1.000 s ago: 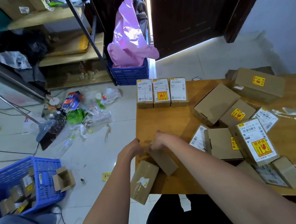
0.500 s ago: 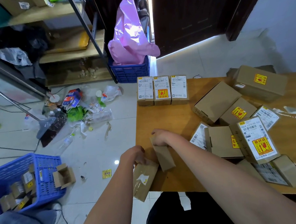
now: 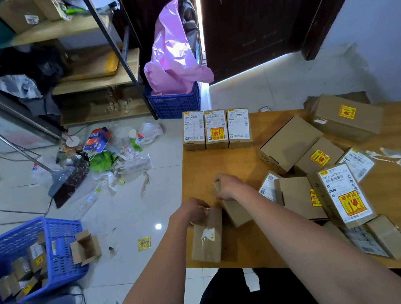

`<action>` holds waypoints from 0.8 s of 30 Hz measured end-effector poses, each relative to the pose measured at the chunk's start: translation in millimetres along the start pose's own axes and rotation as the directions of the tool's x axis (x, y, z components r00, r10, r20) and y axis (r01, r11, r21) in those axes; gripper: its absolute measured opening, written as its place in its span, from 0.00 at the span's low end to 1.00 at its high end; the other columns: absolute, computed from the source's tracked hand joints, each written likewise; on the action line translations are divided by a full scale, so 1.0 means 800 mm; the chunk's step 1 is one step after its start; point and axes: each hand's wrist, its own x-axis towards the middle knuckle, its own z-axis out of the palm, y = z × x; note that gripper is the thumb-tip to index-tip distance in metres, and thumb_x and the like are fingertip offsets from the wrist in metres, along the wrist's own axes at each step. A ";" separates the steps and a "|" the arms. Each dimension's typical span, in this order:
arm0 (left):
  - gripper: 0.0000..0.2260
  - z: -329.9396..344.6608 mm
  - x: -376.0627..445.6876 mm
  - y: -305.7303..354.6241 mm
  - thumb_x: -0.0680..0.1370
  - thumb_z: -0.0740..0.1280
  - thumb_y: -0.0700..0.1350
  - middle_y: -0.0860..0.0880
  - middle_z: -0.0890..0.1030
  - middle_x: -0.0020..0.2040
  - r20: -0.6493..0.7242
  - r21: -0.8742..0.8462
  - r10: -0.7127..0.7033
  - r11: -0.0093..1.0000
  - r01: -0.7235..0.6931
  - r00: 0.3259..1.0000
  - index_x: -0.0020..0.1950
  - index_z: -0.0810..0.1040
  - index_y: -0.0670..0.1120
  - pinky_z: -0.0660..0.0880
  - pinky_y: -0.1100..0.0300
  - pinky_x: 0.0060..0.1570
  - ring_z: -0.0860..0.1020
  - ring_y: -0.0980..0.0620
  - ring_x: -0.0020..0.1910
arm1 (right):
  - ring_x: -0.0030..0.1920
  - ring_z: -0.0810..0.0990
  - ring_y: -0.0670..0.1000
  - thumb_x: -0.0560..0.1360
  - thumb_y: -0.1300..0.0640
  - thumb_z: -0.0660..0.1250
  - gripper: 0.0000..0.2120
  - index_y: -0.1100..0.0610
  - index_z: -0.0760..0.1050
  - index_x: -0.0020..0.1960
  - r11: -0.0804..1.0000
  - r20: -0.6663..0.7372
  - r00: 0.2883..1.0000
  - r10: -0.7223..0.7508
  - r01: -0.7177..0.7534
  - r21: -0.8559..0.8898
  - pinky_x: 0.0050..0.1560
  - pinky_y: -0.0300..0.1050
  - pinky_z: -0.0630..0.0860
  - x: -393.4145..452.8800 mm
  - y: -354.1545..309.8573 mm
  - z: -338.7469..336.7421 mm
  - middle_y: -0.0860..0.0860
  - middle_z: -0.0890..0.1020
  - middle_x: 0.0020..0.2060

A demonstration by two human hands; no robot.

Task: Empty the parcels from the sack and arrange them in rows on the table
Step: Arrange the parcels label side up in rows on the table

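Clearly the near-edge parcel could tip off the worktop if I nudge it further.

My left hand has its grip closed on the top end of a plain brown parcel lying at the worktop's lower-left corner, close to the edge; my right hand clasps a second small parcel just beside it. Both are taped cardboard, labels hidden. Three labelled parcels form a neat row at upper centre; a loose heap sits at right.
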 end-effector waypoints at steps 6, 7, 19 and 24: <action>0.19 0.009 0.004 0.016 0.80 0.65 0.48 0.42 0.75 0.65 -0.023 -0.117 -0.005 0.993 0.003 1.000 0.71 0.71 0.51 0.83 0.51 0.46 0.79 0.42 0.56 | 0.60 0.76 0.56 0.75 0.48 0.68 0.29 0.54 0.64 0.73 0.971 -0.221 0.975 0.020 0.034 0.237 0.53 0.47 0.75 -0.008 0.004 -0.057 0.53 0.75 0.65; 0.19 0.009 0.003 0.018 0.80 0.65 0.47 0.42 0.76 0.64 -0.021 -0.133 -0.005 0.991 0.002 1.000 0.71 0.71 0.50 0.83 0.53 0.44 0.80 0.43 0.54 | 0.60 0.76 0.55 0.76 0.48 0.67 0.29 0.55 0.63 0.73 0.958 -0.238 0.971 0.024 0.045 0.282 0.52 0.47 0.75 -0.010 0.002 -0.068 0.53 0.75 0.65; 0.14 -0.041 -0.011 0.063 0.82 0.57 0.45 0.45 0.79 0.59 -0.509 -0.440 0.083 0.831 -0.341 0.857 0.62 0.78 0.52 0.78 0.55 0.48 0.78 0.47 0.52 | 0.51 0.73 0.52 0.74 0.50 0.70 0.30 0.56 0.61 0.70 0.631 -0.144 0.975 0.171 0.004 0.775 0.45 0.48 0.72 -0.027 -0.003 -0.112 0.53 0.74 0.58; 0.16 -0.054 -0.023 0.104 0.83 0.57 0.53 0.49 0.76 0.65 -0.349 -0.531 0.275 0.729 -0.431 0.896 0.70 0.73 0.56 0.75 0.52 0.57 0.75 0.45 0.62 | 0.61 0.74 0.56 0.73 0.45 0.73 0.34 0.56 0.60 0.71 0.697 -0.219 0.953 0.211 0.010 0.717 0.55 0.50 0.76 -0.014 -0.016 -0.098 0.54 0.73 0.64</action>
